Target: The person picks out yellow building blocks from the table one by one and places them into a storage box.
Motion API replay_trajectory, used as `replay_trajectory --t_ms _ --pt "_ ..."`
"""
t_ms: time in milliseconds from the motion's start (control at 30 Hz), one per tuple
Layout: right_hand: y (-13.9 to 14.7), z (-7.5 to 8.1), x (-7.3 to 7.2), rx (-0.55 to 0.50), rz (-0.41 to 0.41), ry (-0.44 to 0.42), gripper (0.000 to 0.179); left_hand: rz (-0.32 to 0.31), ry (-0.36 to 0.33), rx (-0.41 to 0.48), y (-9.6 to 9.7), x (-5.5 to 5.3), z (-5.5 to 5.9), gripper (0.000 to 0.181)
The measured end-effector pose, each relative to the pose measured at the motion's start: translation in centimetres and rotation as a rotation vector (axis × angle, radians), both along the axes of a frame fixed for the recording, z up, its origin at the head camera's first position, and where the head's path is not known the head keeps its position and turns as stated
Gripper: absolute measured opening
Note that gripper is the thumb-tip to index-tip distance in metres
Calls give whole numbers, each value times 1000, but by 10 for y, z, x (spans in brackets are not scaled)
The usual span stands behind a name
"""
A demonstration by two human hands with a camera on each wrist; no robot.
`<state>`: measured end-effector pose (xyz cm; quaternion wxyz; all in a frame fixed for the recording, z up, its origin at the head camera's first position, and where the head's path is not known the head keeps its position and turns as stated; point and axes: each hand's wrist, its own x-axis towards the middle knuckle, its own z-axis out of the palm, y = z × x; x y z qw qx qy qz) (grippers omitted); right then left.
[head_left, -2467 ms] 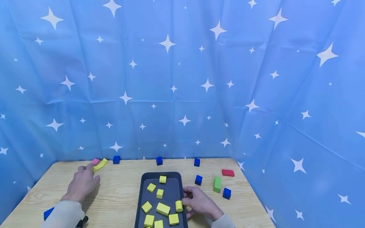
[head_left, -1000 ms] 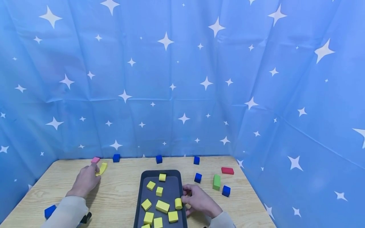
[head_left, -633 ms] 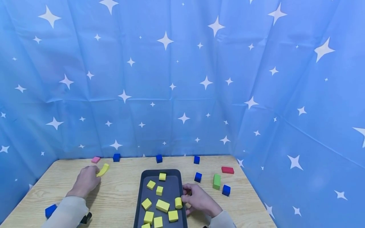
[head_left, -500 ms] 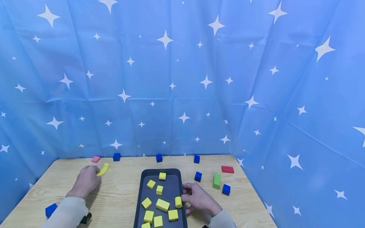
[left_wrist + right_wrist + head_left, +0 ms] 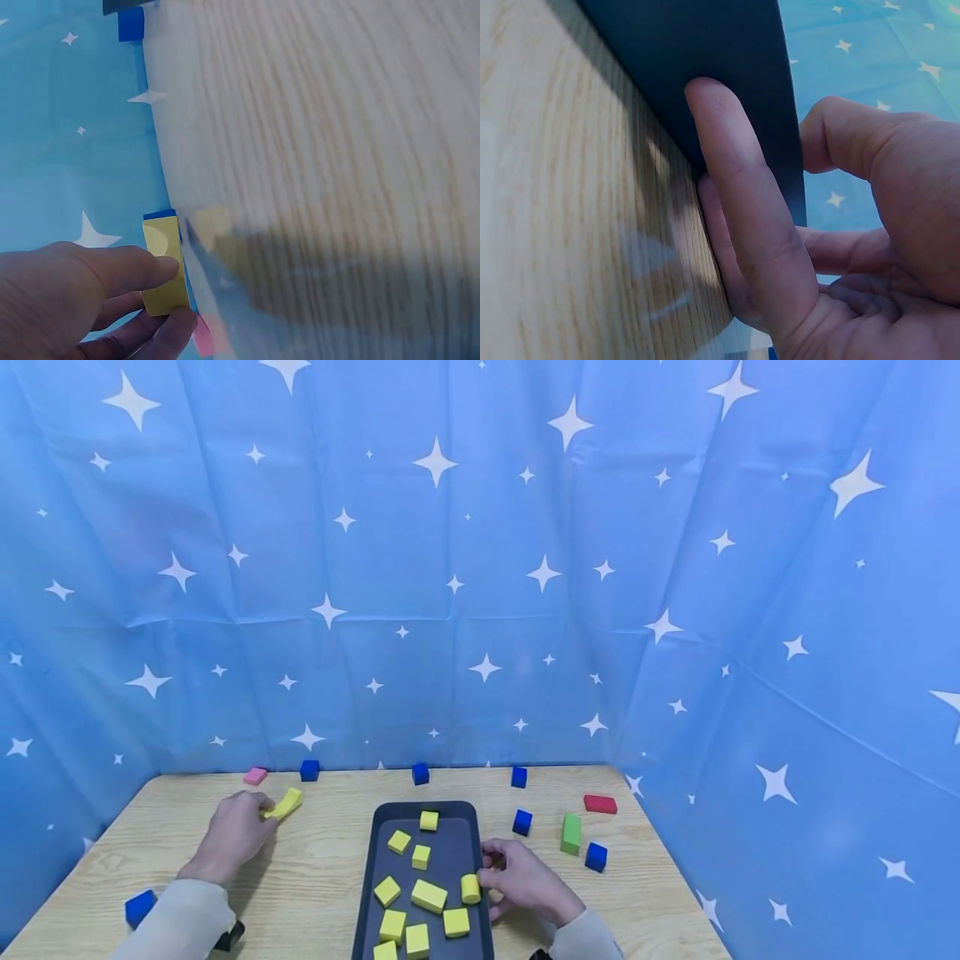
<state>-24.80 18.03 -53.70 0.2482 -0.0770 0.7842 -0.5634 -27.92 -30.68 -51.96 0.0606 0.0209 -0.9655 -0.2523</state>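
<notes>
At the back left, my left hand (image 5: 231,832) pinches a yellow curved block (image 5: 285,804) between thumb and fingers. In the left wrist view, the block (image 5: 163,264) shows its flat yellow side, with fingertips on both faces. My right hand (image 5: 527,883) grips the right wall of a dark baking tray (image 5: 381,852), its thumb at the rim. The right wrist view has the fingers (image 5: 739,165) against the outside of the tray wall (image 5: 705,45). In the tray lie several yellow blocks (image 5: 429,896), among them a yellow cylinder (image 5: 470,889) near the right thumb.
A pink block (image 5: 256,776) and several blue cubes (image 5: 421,774) lie along the back edge of the wooden table (image 5: 322,860). At right are a green block (image 5: 571,834) and a red block (image 5: 600,804). A blue block (image 5: 140,908) sits by the left sleeve. A starry curtain (image 5: 480,568) surrounds the table.
The left hand has drawn the yellow curved block away from the pink block, toward the front and slightly right. The right hand keeps its hold on the tray.
</notes>
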Motion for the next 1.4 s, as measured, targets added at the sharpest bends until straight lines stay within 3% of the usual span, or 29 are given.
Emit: replay_trajectory --t_ms 233,533,1033,1400 --pt "1 0 0 2 7 8 49 -11 45 -19 12 2 6 36" --pt "2 -1 -1 4 9 12 52 -44 106 28 30 9 19 35" --pt "3 -3 -2 8 10 20 53 -123 222 -16 79 25 35 29" --pt "2 -3 -2 4 22 28 50 -153 249 -22 114 35 45 28"
